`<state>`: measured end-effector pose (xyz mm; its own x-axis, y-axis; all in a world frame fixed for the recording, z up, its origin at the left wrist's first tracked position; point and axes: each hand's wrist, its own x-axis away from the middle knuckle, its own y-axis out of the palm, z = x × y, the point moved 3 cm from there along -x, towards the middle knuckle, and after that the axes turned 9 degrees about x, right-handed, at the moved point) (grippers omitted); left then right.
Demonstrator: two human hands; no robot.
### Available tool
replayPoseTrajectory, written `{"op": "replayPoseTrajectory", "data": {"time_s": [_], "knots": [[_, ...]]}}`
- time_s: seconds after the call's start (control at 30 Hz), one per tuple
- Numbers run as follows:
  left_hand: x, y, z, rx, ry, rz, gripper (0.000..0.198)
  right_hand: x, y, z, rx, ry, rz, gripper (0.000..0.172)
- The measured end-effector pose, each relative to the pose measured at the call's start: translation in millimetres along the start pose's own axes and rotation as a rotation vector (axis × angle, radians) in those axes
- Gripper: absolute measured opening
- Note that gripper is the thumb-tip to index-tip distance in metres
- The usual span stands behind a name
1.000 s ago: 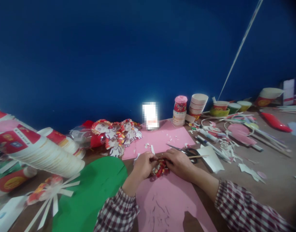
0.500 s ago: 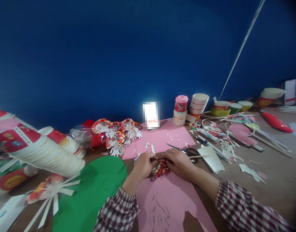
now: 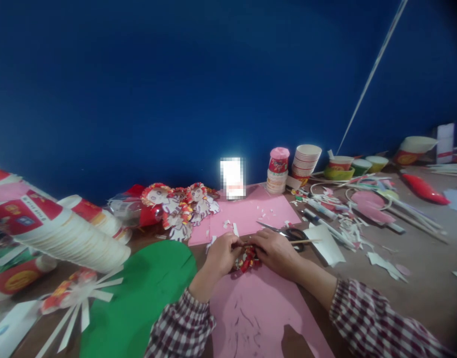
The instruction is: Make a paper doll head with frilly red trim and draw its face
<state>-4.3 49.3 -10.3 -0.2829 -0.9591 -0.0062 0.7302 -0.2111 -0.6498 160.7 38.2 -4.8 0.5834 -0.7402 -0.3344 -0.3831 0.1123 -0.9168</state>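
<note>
Both hands meet above a pink sheet (image 3: 265, 308) marked with dark strokes. My left hand (image 3: 223, 256) is closed, thumb and fingertips pinching the upper edge of a small red-and-yellow paper craft piece (image 3: 246, 261). From the other side my right hand (image 3: 276, 253) grips the same piece, fingers bent over it. The fingers cover its top part. Just beyond my right hand lie black-handled scissors (image 3: 297, 233) with the blades pointing left. A thin wooden stick (image 3: 306, 241) lies across their handles.
A green sheet (image 3: 138, 298) and leaning stacked paper cups (image 3: 75, 238) are on the left. Paper lion-like figures (image 3: 181, 209) lie behind. More cup stacks (image 3: 306, 164) stand at the back. Paper scraps (image 3: 353, 228), a marker (image 3: 318, 221) and a red pouch-like object (image 3: 424, 189) are on the right.
My right forearm has shifted very slightly left. Both hands keep their hold on the craft piece, and the other things stay in place.
</note>
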Motion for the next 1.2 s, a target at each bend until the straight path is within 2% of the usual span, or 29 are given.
{"op": "replayPoseTrajectory", "data": {"time_s": [0.17,0.27,0.47,0.63,0.73,0.97,1.2], "knots": [[0,0.2,-2,0.062,-0.001,-0.017,0.016,3,2,0,0.162,0.023,0.054,0.023],[1,1.2,-4,0.071,-0.04,-0.008,0.021,3,0,1,0.238,0.046,0.039,0.018],[3,4.1,-7,0.101,-0.051,0.014,0.029,4,-10,8,0.314,0.18,0.014,0.008],[0,-7.3,-7,0.132,-0.033,0.259,0.019,6,-13,14,0.343,0.292,0.059,0.017],[-1,-13.0,-3,0.006,-0.059,0.332,0.018,5,-12,14,0.349,0.292,0.041,0.018],[-12,-11.4,6,-0.418,-0.191,0.253,0.035,4,-9,12,0.377,0.276,0.028,0.017],[-23,-12.1,5,-0.351,-0.301,0.041,0.027,5,-7,13,0.374,0.277,0.053,0.017]]}}
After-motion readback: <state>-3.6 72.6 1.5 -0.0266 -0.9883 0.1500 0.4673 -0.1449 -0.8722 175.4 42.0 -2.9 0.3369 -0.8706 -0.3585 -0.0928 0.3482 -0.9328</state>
